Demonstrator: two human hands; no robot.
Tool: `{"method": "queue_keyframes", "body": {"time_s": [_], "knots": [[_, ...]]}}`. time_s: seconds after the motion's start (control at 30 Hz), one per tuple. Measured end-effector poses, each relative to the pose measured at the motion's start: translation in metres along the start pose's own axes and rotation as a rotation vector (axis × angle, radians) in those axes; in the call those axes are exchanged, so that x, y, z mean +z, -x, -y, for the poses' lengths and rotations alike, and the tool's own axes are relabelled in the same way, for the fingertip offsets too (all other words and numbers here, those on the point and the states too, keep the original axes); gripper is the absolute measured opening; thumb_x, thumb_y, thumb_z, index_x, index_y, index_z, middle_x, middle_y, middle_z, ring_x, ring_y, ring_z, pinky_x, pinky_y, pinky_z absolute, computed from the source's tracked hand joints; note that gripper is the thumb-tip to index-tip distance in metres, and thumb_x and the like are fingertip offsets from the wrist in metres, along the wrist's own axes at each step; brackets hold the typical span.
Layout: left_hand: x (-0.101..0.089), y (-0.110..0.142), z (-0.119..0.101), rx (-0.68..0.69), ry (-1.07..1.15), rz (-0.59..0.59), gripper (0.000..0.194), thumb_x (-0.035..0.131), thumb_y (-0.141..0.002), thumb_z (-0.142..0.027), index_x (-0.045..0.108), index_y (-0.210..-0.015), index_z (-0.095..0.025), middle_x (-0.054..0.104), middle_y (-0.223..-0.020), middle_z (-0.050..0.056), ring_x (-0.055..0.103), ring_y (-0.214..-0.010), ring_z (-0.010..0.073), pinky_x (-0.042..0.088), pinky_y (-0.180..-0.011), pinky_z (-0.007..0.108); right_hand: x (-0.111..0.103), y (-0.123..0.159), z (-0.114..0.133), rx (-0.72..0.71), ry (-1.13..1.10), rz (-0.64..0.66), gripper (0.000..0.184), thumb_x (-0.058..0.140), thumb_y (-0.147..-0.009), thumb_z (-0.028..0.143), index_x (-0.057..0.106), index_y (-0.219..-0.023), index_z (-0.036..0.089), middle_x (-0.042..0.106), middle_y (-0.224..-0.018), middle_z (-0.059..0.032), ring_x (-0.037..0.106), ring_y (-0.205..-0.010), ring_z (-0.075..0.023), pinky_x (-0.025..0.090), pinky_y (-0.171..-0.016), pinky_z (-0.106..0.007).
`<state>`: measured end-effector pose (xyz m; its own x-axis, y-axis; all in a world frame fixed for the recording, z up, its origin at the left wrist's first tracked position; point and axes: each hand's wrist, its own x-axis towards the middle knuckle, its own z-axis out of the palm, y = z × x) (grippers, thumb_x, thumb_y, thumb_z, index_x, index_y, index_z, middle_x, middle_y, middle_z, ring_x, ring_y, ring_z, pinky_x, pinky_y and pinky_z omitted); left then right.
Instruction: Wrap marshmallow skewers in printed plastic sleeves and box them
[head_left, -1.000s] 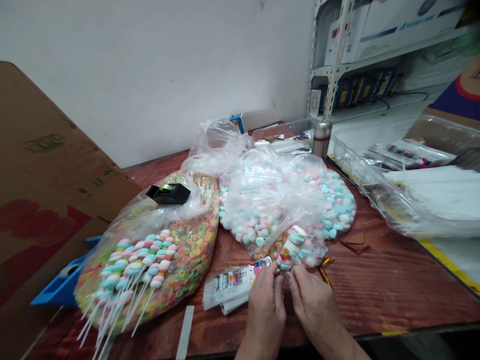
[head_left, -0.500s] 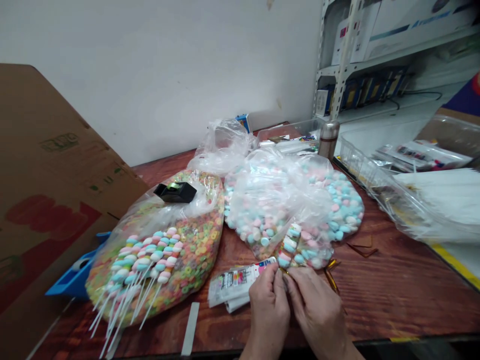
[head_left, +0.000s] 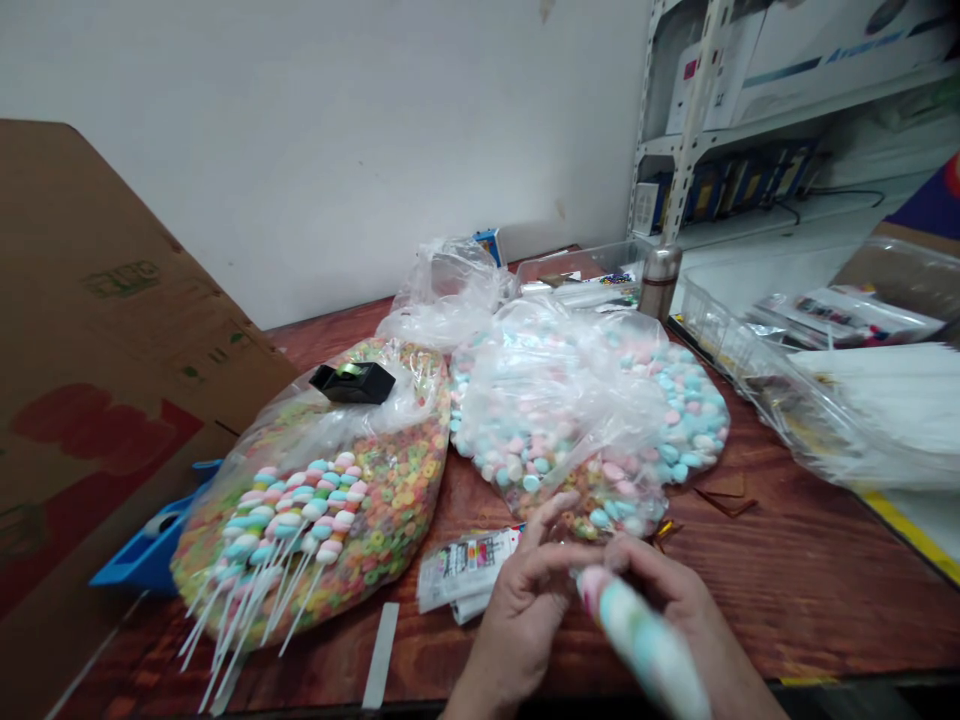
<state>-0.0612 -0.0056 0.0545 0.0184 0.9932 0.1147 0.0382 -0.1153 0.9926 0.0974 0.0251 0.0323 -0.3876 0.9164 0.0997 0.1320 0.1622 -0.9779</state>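
Observation:
A marshmallow stick in a clear wrapper [head_left: 637, 630], blurred by motion, lies across my right hand with its thick end towards me. My right hand [head_left: 679, 610] is closed around its narrow end. Against that same gathered end, the finger and thumb of my left hand [head_left: 517, 610] are bent in a pinch, while another finger points up and away. The stick and any tie there are hidden by my fingers. Flat printed plastic bags [head_left: 469, 565] lie just left of my left hand. Gold twist ties [head_left: 665, 532] rest beyond my right hand.
Several marshmallow skewers [head_left: 292, 510] lie on a bag of cereal rings [head_left: 409, 470], with a black tape dispenser [head_left: 352, 382] above them. A large bag of marshmallows [head_left: 555, 370] is at centre. Cardboard box [head_left: 135, 330] stands left, clear plastic tray [head_left: 757, 400] right, metal flask [head_left: 658, 282] behind.
The wrapped marshmallow stick has swung from pointing away, upright above my hands, to pointing down towards me on the right. My left fingers have spread somewhat, and my right hand has turned.

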Motion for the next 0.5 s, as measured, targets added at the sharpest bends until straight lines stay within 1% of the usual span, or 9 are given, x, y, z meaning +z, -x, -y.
{"method": "queue_keyframes", "body": {"time_s": [0.07, 0.1, 0.17, 0.23, 0.3, 0.37, 0.43, 0.47, 0.5], "knots": [[-0.007, 0.003, -0.007, 0.018, -0.105, 0.060, 0.030, 0.053, -0.085, -0.009, 0.077, -0.077, -0.026, 0.043, -0.149, 0.001, 0.036, -0.138, 0.0285, 0.028, -0.113, 0.052, -0.007, 0.004, 0.004, -0.031, 0.058, 0.049, 0.020, 0.055, -0.089, 0.030, 0.057, -0.070, 0.021, 0.056, -0.067, 0.0020, 0.055, -0.062, -0.0148, 0.045, -0.056, -0.022], [-0.009, 0.005, -0.009, 0.025, -0.213, 0.092, 0.036, 0.051, -0.084, -0.005, 0.076, -0.071, -0.026, 0.042, -0.149, 0.000, 0.032, -0.140, 0.0289, 0.024, -0.114, 0.055, -0.010, 0.006, 0.006, -0.054, 0.093, 0.047, 0.021, 0.052, -0.090, 0.029, 0.056, -0.070, 0.022, 0.055, -0.067, 0.0019, 0.055, -0.062, -0.0146, 0.045, -0.057, -0.023], [-0.009, 0.007, -0.013, 0.048, -0.450, 0.137, 0.042, 0.045, -0.082, -0.001, 0.077, -0.075, -0.028, 0.039, -0.151, -0.002, 0.020, -0.144, 0.0284, 0.019, -0.114, 0.059, -0.015, 0.008, 0.010, -0.113, 0.158, 0.029, 0.020, 0.051, -0.090, 0.027, 0.057, -0.071, 0.022, 0.056, -0.068, 0.0014, 0.056, -0.062, -0.0147, 0.045, -0.058, -0.023], [-0.006, 0.009, -0.017, 0.065, -0.580, 0.127, 0.046, 0.042, -0.082, 0.000, 0.075, -0.095, -0.029, 0.029, -0.155, -0.001, 0.013, -0.145, 0.0275, 0.019, -0.113, 0.061, -0.017, 0.009, 0.015, -0.159, 0.196, 0.022, 0.019, 0.052, -0.089, 0.026, 0.059, -0.071, 0.023, 0.058, -0.067, 0.0013, 0.057, -0.060, -0.0145, 0.047, -0.058, -0.022], [-0.002, 0.009, -0.026, 0.044, -0.569, 0.095, 0.047, 0.041, -0.086, -0.003, 0.068, -0.114, -0.029, 0.021, -0.158, 0.001, 0.013, -0.145, 0.0265, 0.020, -0.113, 0.059, -0.018, 0.010, 0.014, -0.167, 0.188, 0.058, 0.020, 0.055, -0.087, 0.026, 0.059, -0.068, 0.023, 0.059, -0.063, 0.0017, 0.057, -0.056, -0.0140, 0.048, -0.055, -0.021], [0.000, 0.011, -0.038, 0.022, -0.462, 0.121, 0.045, 0.039, -0.091, -0.009, 0.062, -0.124, -0.029, 0.026, -0.157, 0.001, 0.015, -0.145, 0.0248, 0.023, -0.113, 0.055, -0.018, 0.013, 0.005, -0.145, 0.123, 0.103, 0.019, 0.059, -0.084, 0.029, 0.062, -0.066, 0.023, 0.062, -0.062, 0.0007, 0.060, -0.055, -0.0154, 0.050, -0.054, -0.022], [0.001, 0.016, -0.048, 0.052, -0.344, 0.197, 0.041, 0.041, -0.093, -0.016, 0.060, -0.127, -0.028, 0.036, -0.152, 0.001, 0.022, -0.143, 0.0244, 0.026, -0.113, 0.050, -0.019, 0.018, -0.012, -0.098, 0.031, 0.115, 0.017, 0.063, -0.080, 0.037, 0.068, -0.071, 0.024, 0.070, -0.068, -0.0030, 0.066, -0.060, -0.0204, 0.054, -0.056, -0.026], [0.002, 0.019, -0.052, 0.097, -0.314, 0.239, 0.038, 0.046, -0.092, -0.019, 0.061, -0.126, -0.027, 0.039, -0.151, 0.001, 0.027, -0.142, 0.0252, 0.027, -0.113, 0.048, -0.019, 0.020, -0.023, -0.091, -0.012, 0.168, 0.021, 0.066, -0.077, 0.044, 0.072, -0.076, 0.023, 0.073, -0.071, -0.0059, 0.069, -0.064, -0.0242, 0.055, -0.055, -0.029], [0.003, 0.022, -0.054, 0.144, -0.314, 0.272, 0.037, 0.053, -0.089, -0.021, 0.063, -0.124, -0.025, 0.041, -0.150, 0.002, 0.031, -0.140, 0.0263, 0.028, -0.113, 0.046, -0.019, 0.022, -0.033, -0.040, -0.025, 0.106, 0.025, 0.065, -0.078, 0.047, 0.072, -0.072, 0.024, 0.072, -0.066, -0.0065, 0.068, -0.059, -0.0250, 0.054, -0.050, -0.030]]}}
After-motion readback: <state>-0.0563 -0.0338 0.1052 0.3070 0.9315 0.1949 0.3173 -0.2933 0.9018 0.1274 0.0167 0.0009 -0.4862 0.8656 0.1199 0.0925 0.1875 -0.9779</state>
